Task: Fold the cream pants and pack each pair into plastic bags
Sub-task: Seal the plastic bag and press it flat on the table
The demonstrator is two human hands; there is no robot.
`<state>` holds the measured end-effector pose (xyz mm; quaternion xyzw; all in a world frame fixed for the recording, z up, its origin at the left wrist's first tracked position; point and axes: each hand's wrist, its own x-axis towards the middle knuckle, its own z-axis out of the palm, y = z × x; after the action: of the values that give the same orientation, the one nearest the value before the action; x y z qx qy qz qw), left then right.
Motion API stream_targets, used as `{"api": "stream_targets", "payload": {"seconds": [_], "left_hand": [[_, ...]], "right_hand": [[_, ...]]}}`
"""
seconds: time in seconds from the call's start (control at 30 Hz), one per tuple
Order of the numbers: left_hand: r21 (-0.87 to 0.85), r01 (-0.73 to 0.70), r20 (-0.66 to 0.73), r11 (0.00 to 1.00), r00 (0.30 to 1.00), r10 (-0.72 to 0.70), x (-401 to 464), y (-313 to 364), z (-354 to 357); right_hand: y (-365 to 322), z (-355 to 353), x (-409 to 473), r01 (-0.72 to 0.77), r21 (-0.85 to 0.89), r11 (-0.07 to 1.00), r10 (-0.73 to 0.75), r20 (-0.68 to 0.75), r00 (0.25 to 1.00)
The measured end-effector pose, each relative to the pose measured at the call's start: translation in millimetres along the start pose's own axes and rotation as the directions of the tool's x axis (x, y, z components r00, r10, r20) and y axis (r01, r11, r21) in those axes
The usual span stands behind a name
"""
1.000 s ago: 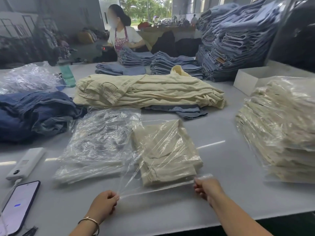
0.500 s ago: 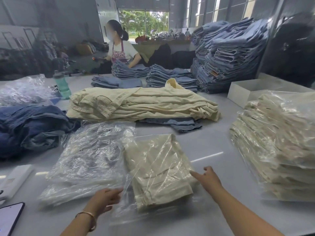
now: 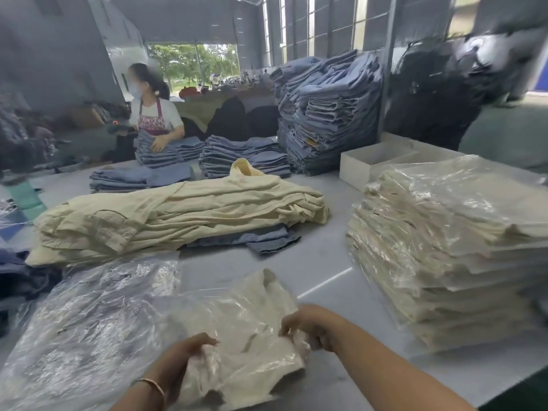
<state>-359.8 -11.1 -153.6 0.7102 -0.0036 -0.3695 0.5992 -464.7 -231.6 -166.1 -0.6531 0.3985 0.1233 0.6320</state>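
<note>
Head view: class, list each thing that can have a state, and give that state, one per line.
Bagged pants: folded, in plastic, gripped at both near corners.
Left hand: gripping the bag.
Right hand: gripping the bag.
Cream pile: loose, unbagged.
Packed stack: bagged, stacked.
Empty bags: flat, unfilled.
White box: open.

Nearest us on the table (image 3: 326, 262) lies the bagged pair (image 3: 246, 330), our left hand (image 3: 184, 357) gripping its near left edge and our right hand (image 3: 308, 324) its right edge. Left of it lie the empty bags (image 3: 89, 315), right of it the packed stack (image 3: 444, 247), and behind it the unfolded pants (image 3: 178, 215). Behind those sit jeans stacks (image 3: 329, 114), with a box (image 3: 367, 161) behind the packed stack and another person (image 3: 154, 114) far left.
</note>
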Motion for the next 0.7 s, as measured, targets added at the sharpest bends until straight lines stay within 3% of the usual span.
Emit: {"api": "stream_targets", "payload": {"seconds": [0.17,0.27,0.33,0.4,0.47,0.57,0.63,0.67,0.7], "left_hand": [[0.050,-0.332,0.168,0.942,0.933,0.320,-21.4,100.8,96.0],[-0.025,-0.436,0.278,0.899,0.861,0.426,-28.7,156.8,159.0],[-0.142,-0.485,0.359,0.863,0.787,0.502,-37.0,185.2,202.2],[-0.252,-0.549,0.374,0.797,0.704,0.603,-35.4,209.1,247.3],[-0.336,-0.576,0.407,0.746,0.625,0.666,-35.9,231.3,300.2],[-0.398,-0.512,0.457,0.761,0.609,0.648,-29.1,249.2,374.3],[-0.354,-0.462,0.504,0.813,0.638,0.582,-16.7,246.5,417.9],[-0.267,-0.457,0.520,0.848,0.672,0.526,-7.2,240.2,436.9],[-0.153,-0.441,0.534,0.884,0.717,0.449,3.4,229.8,452.5]], "right_hand": [[-48.4,-112.6,-55.7,0.222,-0.134,0.966,-0.237,-0.107,0.966],[-72.0,-195.2,-110.6,0.474,-0.135,0.870,-0.493,-0.255,0.832],[-84.3,-247.8,-145.0,0.620,-0.136,0.773,-0.620,-0.367,0.693],[-94.5,-297.8,-171.4,0.677,-0.247,0.693,-0.678,-0.541,0.497],[-103.1,-343.5,-190.0,0.614,-0.458,0.643,-0.704,-0.669,0.238],[-107.2,-403.0,-201.9,0.372,-0.654,0.659,-0.662,-0.739,-0.126],[-102.6,-436.2,-198.4,0.285,-0.683,0.673,-0.637,-0.731,-0.247],[-97.1,-450.5,-191.4,0.229,-0.687,0.690,-0.638,-0.726,-0.257],[-88.1,-462.8,-181.3,0.163,-0.668,0.727,-0.632,-0.742,-0.222]]}}
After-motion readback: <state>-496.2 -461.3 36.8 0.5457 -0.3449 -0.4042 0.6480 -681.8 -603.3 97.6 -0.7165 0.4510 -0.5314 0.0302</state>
